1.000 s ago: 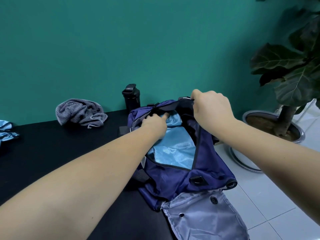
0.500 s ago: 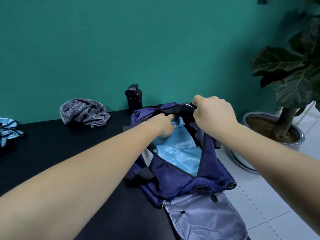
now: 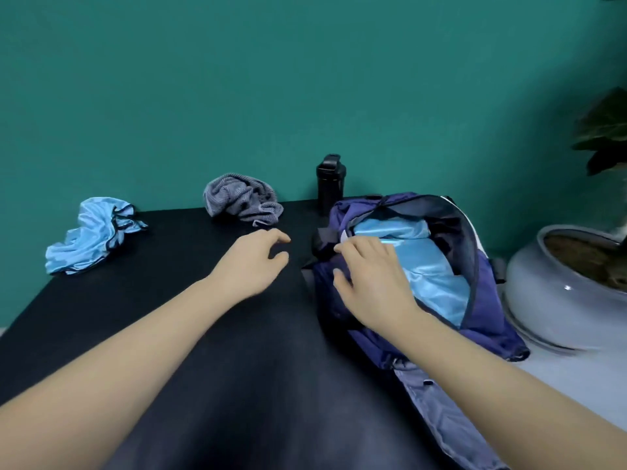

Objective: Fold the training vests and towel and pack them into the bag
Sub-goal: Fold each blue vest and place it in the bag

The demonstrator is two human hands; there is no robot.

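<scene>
Duffel bag: navy, unzipped, directly under the right hand; long axis runs away from that wrist toward the wall; one light-blue vest already inside, just past the fingertips
Right hand: fingers straight and spread, lying flat on the bag's near lip; it grasps nothing
Left hand: over the black table, fingers loosely curled, nothing in them
Towel: grey, crumpled, unfolded; just ahead of the left fingertips, apart from them; a lump with no clear long axis
Second vest: light-blue heap, well off to the left of the left hand; long axis slants from near-left to far-right
Shaker bottle: black, upright, beyond the gap between the hands
Next reach: probably the towel; the left hand is plainly nearer
</scene>
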